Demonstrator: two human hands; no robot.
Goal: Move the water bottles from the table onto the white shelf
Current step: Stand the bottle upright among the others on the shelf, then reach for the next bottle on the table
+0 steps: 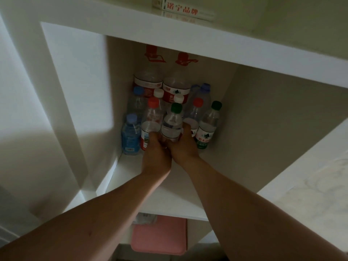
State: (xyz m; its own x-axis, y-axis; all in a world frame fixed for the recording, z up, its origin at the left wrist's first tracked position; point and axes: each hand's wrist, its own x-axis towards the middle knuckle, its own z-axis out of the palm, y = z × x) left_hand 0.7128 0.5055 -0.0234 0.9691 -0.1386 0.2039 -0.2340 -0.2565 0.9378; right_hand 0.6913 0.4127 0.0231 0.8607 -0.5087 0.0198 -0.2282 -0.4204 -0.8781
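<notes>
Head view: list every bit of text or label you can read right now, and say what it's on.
"诺宁品牌" in red, on the white box lying on the top of the shelf.
"农夫山" in red, partly hidden, on the label of the right-hand green-capped bottle.
Labels on the large red-capped bottles, the blue bottle and the others: too blurred to read.

Both hands hide the base of the green-capped bottle.

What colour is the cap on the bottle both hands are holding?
Dark green cap, seen from the head camera; the left hand and right hand grip that bottle.
</notes>
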